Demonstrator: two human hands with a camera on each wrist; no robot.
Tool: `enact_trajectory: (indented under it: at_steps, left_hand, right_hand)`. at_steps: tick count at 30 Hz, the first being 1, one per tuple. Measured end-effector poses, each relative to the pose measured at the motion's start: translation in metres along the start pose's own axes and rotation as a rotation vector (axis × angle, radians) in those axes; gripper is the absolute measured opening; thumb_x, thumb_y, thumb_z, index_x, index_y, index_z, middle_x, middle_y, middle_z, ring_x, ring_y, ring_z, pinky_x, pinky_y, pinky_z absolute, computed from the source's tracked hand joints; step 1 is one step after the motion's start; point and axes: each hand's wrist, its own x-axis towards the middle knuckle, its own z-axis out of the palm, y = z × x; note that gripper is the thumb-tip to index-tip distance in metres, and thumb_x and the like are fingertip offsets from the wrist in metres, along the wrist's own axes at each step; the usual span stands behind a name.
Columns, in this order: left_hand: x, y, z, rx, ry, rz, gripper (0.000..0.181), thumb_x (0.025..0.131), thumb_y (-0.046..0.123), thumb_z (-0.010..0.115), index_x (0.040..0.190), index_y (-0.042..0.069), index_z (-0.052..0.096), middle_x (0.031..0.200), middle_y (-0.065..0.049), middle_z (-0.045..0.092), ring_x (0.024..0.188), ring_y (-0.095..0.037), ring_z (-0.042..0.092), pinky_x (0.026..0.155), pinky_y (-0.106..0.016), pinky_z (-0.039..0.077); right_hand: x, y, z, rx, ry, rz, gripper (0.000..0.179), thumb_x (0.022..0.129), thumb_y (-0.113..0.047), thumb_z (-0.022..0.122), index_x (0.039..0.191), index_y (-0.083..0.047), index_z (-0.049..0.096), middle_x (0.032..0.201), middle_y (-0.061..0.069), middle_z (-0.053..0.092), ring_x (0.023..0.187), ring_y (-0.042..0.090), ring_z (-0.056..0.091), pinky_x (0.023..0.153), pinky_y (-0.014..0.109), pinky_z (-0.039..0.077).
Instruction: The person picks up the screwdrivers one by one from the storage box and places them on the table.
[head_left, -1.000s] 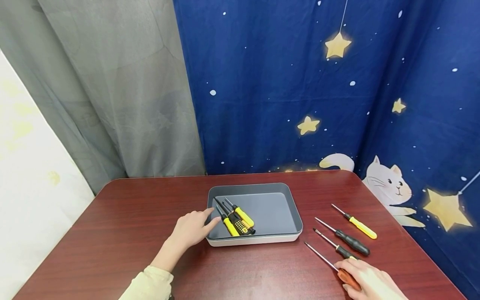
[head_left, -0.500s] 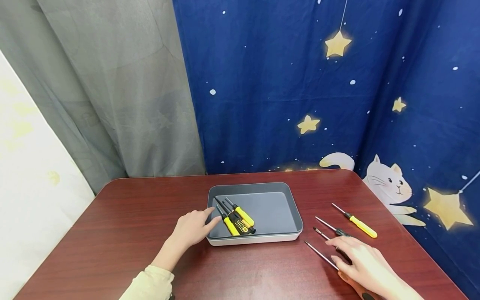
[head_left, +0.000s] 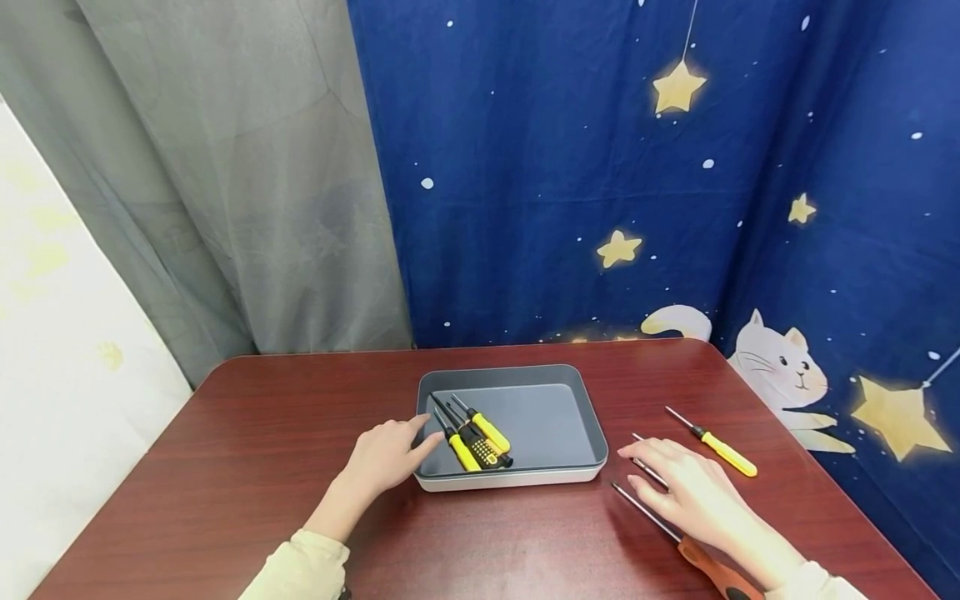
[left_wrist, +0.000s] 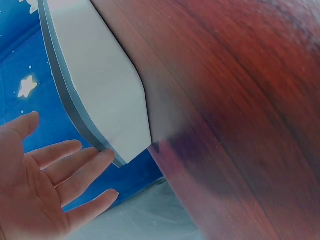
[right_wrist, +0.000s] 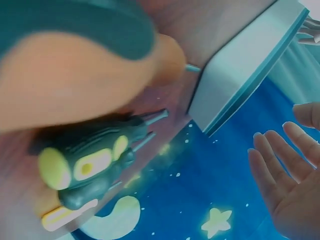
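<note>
My left hand (head_left: 386,457) reaches to the left rim of a grey tray (head_left: 545,477), fingertips right at the edge. In the left wrist view its fingers are spread and relaxed beside the tray's pale wall (left_wrist: 100,75). My right hand (head_left: 690,492), fingers extended, is above the screwdrivers on the right and holds nothing. It covers most of two dark-handled screwdrivers; the right wrist view shows one black-and-yellow handle (right_wrist: 90,155). An orange-handled screwdriver (head_left: 712,568) lies below my right hand, its handle large and blurred in the right wrist view. Farther back lies a yellow-handled screwdriver (head_left: 726,454).
Inside the tray, at its left, lie several screwdrivers, including one with a yellow handle (head_left: 489,432) and a black handle with yellow dots (head_left: 483,452). The reddish-brown table (head_left: 300,425) ends at the back against grey and blue curtains (head_left: 540,208).
My right hand has moved from the orange handle forward and left, over the dark-handled screwdrivers. The orange-handled screwdriver stays in place. My left hand has not moved.
</note>
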Motion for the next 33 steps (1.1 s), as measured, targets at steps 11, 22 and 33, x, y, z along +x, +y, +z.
enact_trajectory:
  at_steps: [11,22,33]
  left_hand:
    - [0.001,0.0,0.001,-0.001,0.007,-0.004,0.048,0.085,0.044,0.051,0.115,0.007,0.059,0.102,-0.011,0.062,0.085,-0.026,0.06,0.063,-0.041,0.047]
    - [0.0,0.001,-0.001,-0.005,0.005,0.003,0.047,0.085,0.042,0.052,0.115,0.006,0.059,0.101,-0.012,0.062,0.085,-0.026,0.059,0.063,-0.041,0.047]
    - [0.0,0.0,0.001,-0.008,0.008,-0.007,0.048,0.085,0.043,0.052,0.115,0.007,0.059,0.099,-0.012,0.062,0.084,-0.026,0.06,0.063,-0.041,0.047]
  right_hand:
    - [0.019,-0.009,0.004,0.034,0.032,-0.034,0.028,0.076,-0.025,0.067,0.103,-0.027,0.061,0.1,-0.013,0.056,0.088,0.004,0.053,0.065,0.03,0.047]
    - [0.038,-0.016,0.009,0.044,0.104,-0.101,0.028,0.075,-0.025,0.067,0.102,-0.024,0.062,0.099,-0.009,0.058,0.088,0.008,0.056,0.061,0.03,0.047]
    - [0.055,-0.025,0.018,0.086,0.156,-0.137,0.026,0.075,-0.025,0.066,0.101,-0.024,0.062,0.097,-0.01,0.059,0.079,0.004,0.056,0.054,0.026,0.045]
